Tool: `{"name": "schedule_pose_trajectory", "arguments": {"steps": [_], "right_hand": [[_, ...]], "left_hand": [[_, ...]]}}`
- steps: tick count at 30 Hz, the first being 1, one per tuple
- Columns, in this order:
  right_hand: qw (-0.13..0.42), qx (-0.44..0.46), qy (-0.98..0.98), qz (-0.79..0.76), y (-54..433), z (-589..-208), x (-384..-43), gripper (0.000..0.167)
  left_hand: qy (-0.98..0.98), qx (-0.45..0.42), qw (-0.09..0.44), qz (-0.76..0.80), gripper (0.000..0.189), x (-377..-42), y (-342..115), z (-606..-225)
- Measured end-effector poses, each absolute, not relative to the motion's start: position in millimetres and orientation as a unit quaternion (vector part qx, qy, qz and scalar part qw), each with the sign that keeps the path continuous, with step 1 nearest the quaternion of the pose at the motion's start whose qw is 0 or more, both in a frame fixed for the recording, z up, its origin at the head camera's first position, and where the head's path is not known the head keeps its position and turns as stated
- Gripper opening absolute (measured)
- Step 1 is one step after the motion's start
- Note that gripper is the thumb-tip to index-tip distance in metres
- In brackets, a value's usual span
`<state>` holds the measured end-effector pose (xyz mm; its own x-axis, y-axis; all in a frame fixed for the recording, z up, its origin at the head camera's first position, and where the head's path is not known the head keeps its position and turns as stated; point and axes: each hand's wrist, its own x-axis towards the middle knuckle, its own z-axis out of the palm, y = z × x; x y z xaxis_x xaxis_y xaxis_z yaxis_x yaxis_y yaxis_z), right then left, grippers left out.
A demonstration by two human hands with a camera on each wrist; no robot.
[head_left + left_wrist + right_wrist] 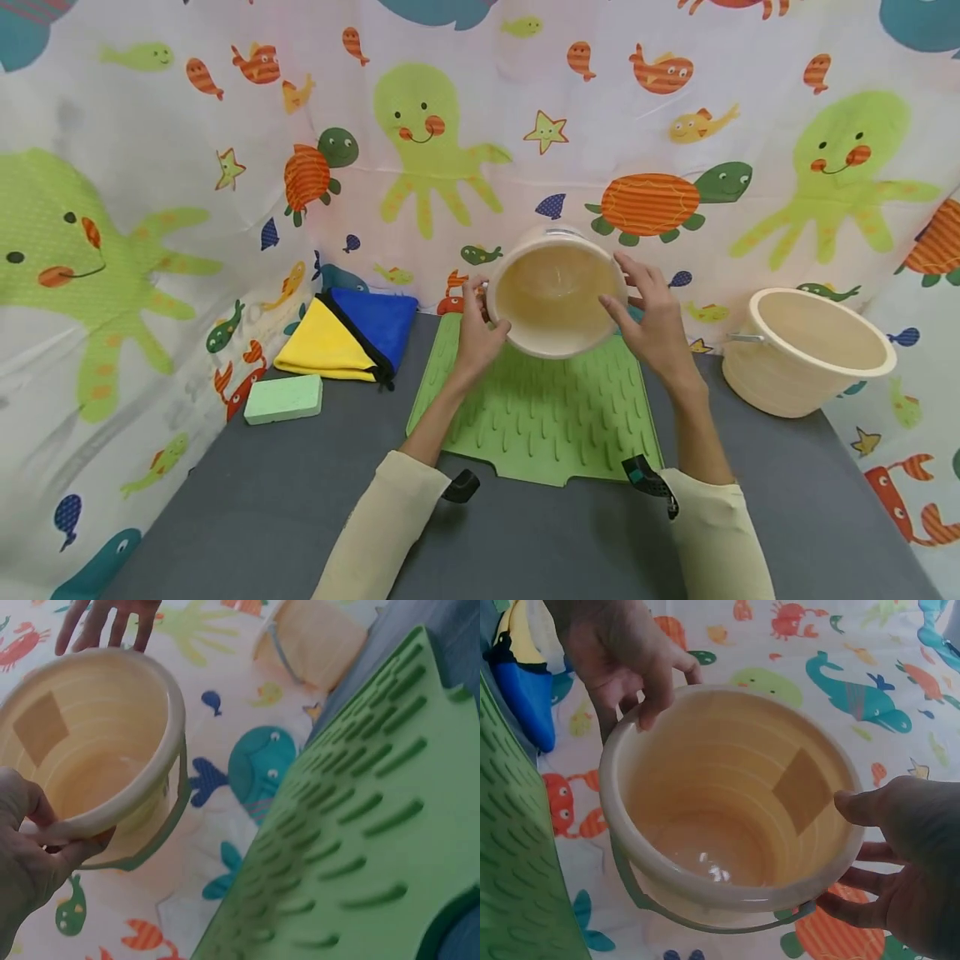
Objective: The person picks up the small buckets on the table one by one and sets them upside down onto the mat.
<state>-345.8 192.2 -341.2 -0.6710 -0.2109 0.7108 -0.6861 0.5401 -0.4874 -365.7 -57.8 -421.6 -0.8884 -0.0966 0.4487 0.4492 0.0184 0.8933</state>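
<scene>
I saw the cream bucket [557, 300] tilted, clear of the green mat [555, 408], between left hand [480, 333] and right hand [654, 317], whose partly curled fingers gripped its rim.

Reaches forward with left forearm [442, 417] and right forearm [699, 425], slanting inward, bare beyond pale sleeves [708, 533]. Pinches between thumb and bent fingers with the left hand [482, 337]. Grips with the right hand [654, 321], spreading thumb [862, 806] from fingers [859, 909]. Holds both hands apart, turned toward each other.
</scene>
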Motion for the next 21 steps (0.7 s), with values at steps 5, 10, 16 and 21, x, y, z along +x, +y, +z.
{"name": "schedule_pose_trajectory", "arguments": {"steps": [5, 10, 16, 21], "right_hand": [[0.307, 0.289, -0.801, 0.424, 185, -347, -350, 0.048], [0.307, 0.307, -0.780, 0.450, 182, -351, -352, 0.043], [0.324, 0.336, -0.751, 0.467, 181, -357, -355, 0.032], [0.330, 0.339, -0.780, 0.410, 171, -364, -357, 0.018]], "left_hand": [[-0.687, -0.155, 0.208, -0.679, 0.071, -373, -72, -428], [-0.665, -0.198, 0.259, -0.672, 0.063, -382, -79, -437], [-0.634, -0.229, 0.285, -0.681, 0.052, -387, -78, -444], [-0.691, -0.205, 0.286, -0.631, 0.052, -389, -92, -446]]}}
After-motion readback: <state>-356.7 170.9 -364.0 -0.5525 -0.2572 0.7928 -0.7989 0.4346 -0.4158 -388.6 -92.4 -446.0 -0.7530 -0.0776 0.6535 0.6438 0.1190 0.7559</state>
